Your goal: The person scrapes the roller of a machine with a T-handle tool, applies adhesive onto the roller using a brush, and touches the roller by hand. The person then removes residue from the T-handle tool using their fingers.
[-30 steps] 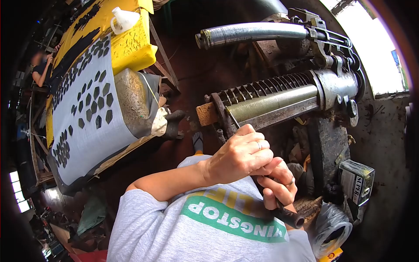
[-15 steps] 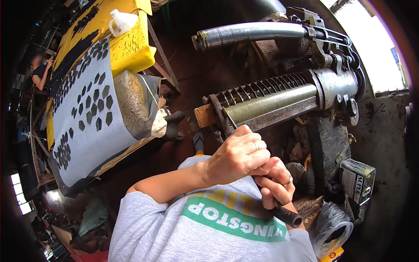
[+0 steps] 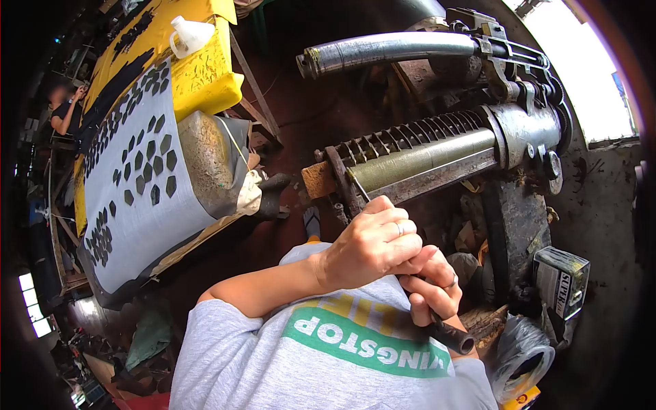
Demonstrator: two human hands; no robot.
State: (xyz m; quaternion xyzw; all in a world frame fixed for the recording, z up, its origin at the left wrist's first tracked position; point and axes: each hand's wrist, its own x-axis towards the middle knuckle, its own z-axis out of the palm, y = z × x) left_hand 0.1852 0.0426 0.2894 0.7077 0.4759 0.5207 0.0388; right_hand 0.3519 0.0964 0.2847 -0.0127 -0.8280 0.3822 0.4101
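Observation:
My left hand [image 3: 376, 239] is closed around a thin dark metal rod [image 3: 358, 186], whose far end reaches the rusty end plate of a machine. Just to the right and lower, touching it, my right hand [image 3: 434, 283] has its fingers curled round the same tool. A dark hollow tube end [image 3: 454, 338] sticks out below my right hand. Past the rod lies the machine's olive-green roller [image 3: 424, 162], with a row of curved metal fins [image 3: 410, 135] along it. A brown block [image 3: 318, 180] sits at the end plate. The fingers hide the tool's middle.
At left, dark pentagonal pieces lie on a grey sheet [image 3: 137, 225] beside yellow material [image 3: 205, 78] bearing a white funnel-like container [image 3: 193, 35]. A metal arm [image 3: 389, 51] extends above the roller. A person [image 3: 65, 113] is far left. A box [image 3: 560, 281] and plastic bag [image 3: 519, 359] are lower right.
The view has shifted slightly, so the machine appears a little further left. Both hands keep their grip on the tool, with hardly any visible movement.

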